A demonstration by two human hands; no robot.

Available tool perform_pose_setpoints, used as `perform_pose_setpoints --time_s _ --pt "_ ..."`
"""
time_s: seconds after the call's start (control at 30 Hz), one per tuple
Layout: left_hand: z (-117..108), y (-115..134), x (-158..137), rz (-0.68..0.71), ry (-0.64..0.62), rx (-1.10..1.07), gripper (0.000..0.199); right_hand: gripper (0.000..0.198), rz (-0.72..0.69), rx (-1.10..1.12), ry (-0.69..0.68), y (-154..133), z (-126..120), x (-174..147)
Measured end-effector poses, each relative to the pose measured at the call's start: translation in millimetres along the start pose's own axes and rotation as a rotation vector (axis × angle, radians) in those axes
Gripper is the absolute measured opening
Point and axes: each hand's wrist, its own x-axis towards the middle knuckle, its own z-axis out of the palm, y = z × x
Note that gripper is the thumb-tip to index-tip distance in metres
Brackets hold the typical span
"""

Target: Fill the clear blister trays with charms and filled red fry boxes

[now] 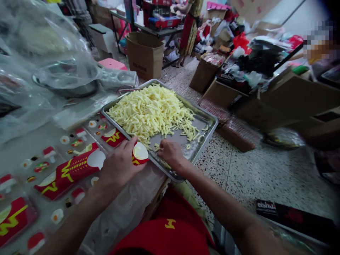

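Observation:
My left hand (123, 159) is wrapped round a small red-and-yellow fries carton (140, 152) with a white inside, held at the near left edge of a metal tray (204, 141). A large heap of pale yellow fry-shaped pieces (151, 109) fills the tray's far and left part. Down in the near part of the tray, my right hand (171, 154) has its fingers curled together, with a few pale pieces at the fingertips. Left of my left hand lie stacked red fries cartons (71, 170), and another red carton (114, 136) rests beside the tray.
Clear plastic packs with small food-shaped pieces (49, 154) cover the table on the left. Behind them stands a metal bowl (66, 81) under plastic bags. Cardboard boxes (145, 55) and bagged goods crowd the floor. A person (190, 28) stands at a far table.

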Motion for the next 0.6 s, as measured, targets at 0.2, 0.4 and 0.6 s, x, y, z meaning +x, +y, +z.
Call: perform_pose_setpoints --time_s 0.2,0.4,0.6 --pt "15.5 37.6 28.1 0.124 -0.076 0.136 0.059 0.011 -0.017 0.296 0.132 -2.1 -31.0 -8.9" --pt "55.6 55.6 64.1 0.201 0.026 -0.304 0.056 0.019 -0.252 0.175 0.032 1.8 -64.1 -18.0" --pt "82.7 64.8 63.5 0.156 0.02 -0.622 0.045 0.015 -0.127 0.348 0.215 15.9 -54.0 -18.9"
